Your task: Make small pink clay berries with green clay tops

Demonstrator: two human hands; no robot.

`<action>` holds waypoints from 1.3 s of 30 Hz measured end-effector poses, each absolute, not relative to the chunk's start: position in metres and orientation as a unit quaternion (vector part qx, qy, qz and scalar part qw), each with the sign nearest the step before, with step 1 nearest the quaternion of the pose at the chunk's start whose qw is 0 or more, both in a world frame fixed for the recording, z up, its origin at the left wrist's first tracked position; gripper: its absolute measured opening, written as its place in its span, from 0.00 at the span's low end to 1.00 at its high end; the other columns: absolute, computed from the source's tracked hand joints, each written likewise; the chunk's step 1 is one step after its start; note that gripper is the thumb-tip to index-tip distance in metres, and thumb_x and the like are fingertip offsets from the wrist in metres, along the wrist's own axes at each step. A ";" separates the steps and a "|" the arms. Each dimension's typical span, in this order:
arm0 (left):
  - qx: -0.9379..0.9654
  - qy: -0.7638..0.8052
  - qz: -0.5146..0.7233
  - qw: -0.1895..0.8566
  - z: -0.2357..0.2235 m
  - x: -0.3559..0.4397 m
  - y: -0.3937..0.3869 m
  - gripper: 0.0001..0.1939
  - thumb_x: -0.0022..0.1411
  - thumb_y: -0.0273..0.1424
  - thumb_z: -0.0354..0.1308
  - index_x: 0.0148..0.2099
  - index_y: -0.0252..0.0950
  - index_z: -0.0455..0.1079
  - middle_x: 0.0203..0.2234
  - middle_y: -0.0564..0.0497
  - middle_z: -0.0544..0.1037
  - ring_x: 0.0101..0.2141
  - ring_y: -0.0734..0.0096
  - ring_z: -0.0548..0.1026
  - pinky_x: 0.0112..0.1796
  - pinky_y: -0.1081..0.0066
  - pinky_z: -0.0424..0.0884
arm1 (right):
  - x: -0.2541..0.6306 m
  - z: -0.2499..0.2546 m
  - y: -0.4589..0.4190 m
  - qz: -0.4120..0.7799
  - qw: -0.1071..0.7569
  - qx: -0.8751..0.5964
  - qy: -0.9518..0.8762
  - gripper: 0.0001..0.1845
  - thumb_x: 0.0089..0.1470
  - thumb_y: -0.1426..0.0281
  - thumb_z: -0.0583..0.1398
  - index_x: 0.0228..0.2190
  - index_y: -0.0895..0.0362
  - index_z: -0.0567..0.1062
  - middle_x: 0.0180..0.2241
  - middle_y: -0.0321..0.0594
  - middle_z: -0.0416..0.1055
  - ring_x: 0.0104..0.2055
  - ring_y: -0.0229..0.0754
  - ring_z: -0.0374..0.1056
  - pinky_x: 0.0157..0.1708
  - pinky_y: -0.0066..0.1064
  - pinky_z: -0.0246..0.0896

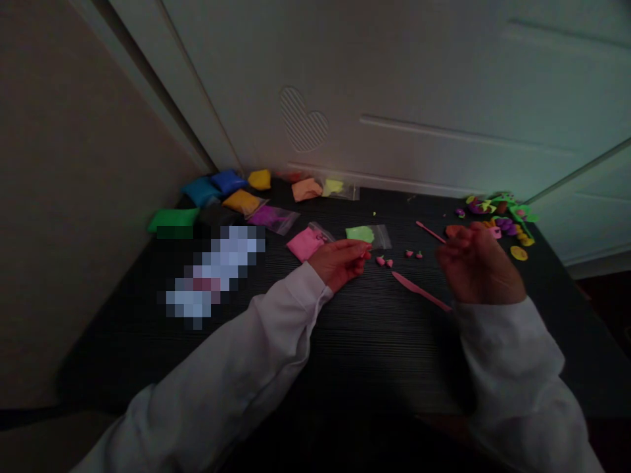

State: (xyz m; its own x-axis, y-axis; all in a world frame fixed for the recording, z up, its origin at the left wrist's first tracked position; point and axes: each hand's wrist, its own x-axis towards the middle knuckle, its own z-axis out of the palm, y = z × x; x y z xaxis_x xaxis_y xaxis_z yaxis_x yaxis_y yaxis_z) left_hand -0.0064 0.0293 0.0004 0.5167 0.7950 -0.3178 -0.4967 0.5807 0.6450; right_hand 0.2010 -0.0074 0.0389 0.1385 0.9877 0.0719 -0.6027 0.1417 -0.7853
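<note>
Pink clay [366, 253] shows as a small bit at the fingertips of the left hand [341, 264], above the middle of the dark table [384, 348]. The left fingers are together, closed on that bit, though its shape is too small and dim to make out. The right hand [480, 266] is raised over the right part of the table, well apart from the left, with its fingers bent; whether they hold anything, I cannot tell. Between the hands lie two pairs of tiny pink pieces with green tops, one pair [384, 261] just beside the left fingers and the other pair [414, 254] farther right. Below them a pink knife [420, 290] lies slantwise, its far end near the right wrist, and a thin pink stick [430, 231] lies above, pointing toward the right fingers. Close behind the left hand are a pink packet [304, 244] and a clear bag with light green clay [360, 234]. More packets, among them a green packet [172, 219] and a purple packet [270, 217], lie at the back left. Colourful small figures [507, 213] crowd the back right corner, near a yellow disc [518, 253].
</note>
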 end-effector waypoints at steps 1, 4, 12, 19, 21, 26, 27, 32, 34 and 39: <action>0.245 0.303 0.386 0.836 0.000 -0.006 0.029 0.04 0.46 0.24 0.59 0.29 0.29 0.70 0.19 0.52 0.72 0.20 0.83 0.67 0.22 0.81 0.63 | 0.207 0.040 -0.007 0.566 0.714 -0.288 -0.296 0.06 0.44 0.72 0.60 0.29 0.58 0.70 0.25 0.29 0.66 0.25 0.25 0.62 0.26 0.19 0.59; 0.245 0.297 0.384 0.840 -0.001 -0.005 0.029 0.05 0.45 0.24 0.59 0.29 0.29 0.70 0.20 0.51 0.73 0.20 0.83 0.68 0.22 0.81 0.63 | 0.222 0.045 -0.006 0.546 0.764 -0.226 -0.261 0.08 0.49 0.67 0.56 0.26 0.60 0.68 0.21 0.29 0.65 0.22 0.25 0.60 0.24 0.21 0.58; 0.260 0.289 0.349 0.853 -0.002 -0.004 0.027 0.06 0.44 0.23 0.60 0.29 0.29 0.70 0.20 0.51 0.74 0.20 0.85 0.68 0.24 0.81 0.64 | 0.208 0.041 -0.006 0.513 0.721 -0.335 -0.322 0.02 0.42 0.72 0.60 0.23 0.58 0.71 0.22 0.30 0.66 0.24 0.26 0.62 0.25 0.21 0.59; 0.271 0.294 0.314 0.861 -0.001 0.000 0.024 0.09 0.39 0.25 0.64 0.27 0.31 0.70 0.20 0.51 0.74 0.21 0.84 0.69 0.24 0.81 0.63 | 0.173 0.022 -0.017 0.446 0.499 -0.531 -0.520 0.12 0.39 0.72 0.63 0.31 0.52 0.74 0.30 0.33 0.72 0.32 0.34 0.67 0.34 0.28 0.61; 0.282 0.291 0.303 0.863 -0.001 0.000 0.023 0.09 0.39 0.26 0.64 0.27 0.31 0.70 0.20 0.52 0.74 0.20 0.84 0.68 0.25 0.80 0.63 | 0.167 0.021 -0.020 0.429 0.443 -0.529 -0.583 0.13 0.41 0.70 0.62 0.34 0.50 0.73 0.32 0.34 0.72 0.33 0.35 0.67 0.36 0.31 0.61; 0.308 0.303 0.306 0.848 -0.002 0.001 0.022 0.10 0.38 0.27 0.65 0.26 0.29 0.69 0.18 0.53 0.72 0.20 0.84 0.67 0.25 0.78 0.61 | 0.160 0.022 -0.022 0.327 0.410 -0.512 -0.681 0.12 0.43 0.69 0.60 0.35 0.52 0.72 0.34 0.38 0.70 0.36 0.38 0.66 0.37 0.34 0.61; 0.313 0.306 0.307 0.845 -0.002 0.002 0.021 0.11 0.37 0.27 0.65 0.26 0.29 0.69 0.17 0.53 0.71 0.19 0.84 0.67 0.25 0.78 0.60 | 0.160 0.022 -0.022 0.306 0.405 -0.507 -0.696 0.12 0.44 0.69 0.59 0.35 0.52 0.72 0.34 0.38 0.70 0.36 0.38 0.66 0.37 0.34 0.61; 0.336 0.314 0.301 0.836 -0.001 0.005 0.021 0.12 0.35 0.29 0.65 0.24 0.28 0.68 0.18 0.52 0.72 0.18 0.83 0.66 0.23 0.77 0.58 | 0.161 0.022 -0.021 0.221 0.379 -0.487 -0.755 0.09 0.46 0.70 0.58 0.33 0.51 0.73 0.32 0.37 0.71 0.35 0.38 0.66 0.37 0.34 0.61; 0.339 0.319 0.294 0.835 0.000 0.005 0.021 0.12 0.35 0.30 0.65 0.24 0.28 0.68 0.18 0.51 0.73 0.18 0.83 0.66 0.23 0.76 0.57 | 0.161 0.021 -0.021 0.192 0.367 -0.484 -0.771 0.08 0.46 0.71 0.57 0.33 0.52 0.73 0.32 0.38 0.72 0.35 0.39 0.67 0.38 0.34 0.60; 0.339 0.330 0.283 0.835 0.002 0.005 0.021 0.13 0.35 0.31 0.65 0.24 0.28 0.68 0.17 0.51 0.72 0.18 0.83 0.66 0.23 0.76 0.57 | 0.161 0.023 -0.023 0.190 0.378 -0.494 -0.760 0.07 0.45 0.72 0.58 0.30 0.53 0.73 0.31 0.36 0.72 0.34 0.37 0.66 0.38 0.33 0.59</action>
State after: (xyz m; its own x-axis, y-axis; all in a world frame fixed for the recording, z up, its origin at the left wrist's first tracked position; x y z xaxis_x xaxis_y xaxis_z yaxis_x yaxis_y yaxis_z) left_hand 0.0046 0.0210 0.0019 0.6225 0.6952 -0.3595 -0.2482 0.6110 0.7517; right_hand 0.1614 -0.0233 0.0234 -0.2262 0.8937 0.3874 0.6063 0.4404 -0.6621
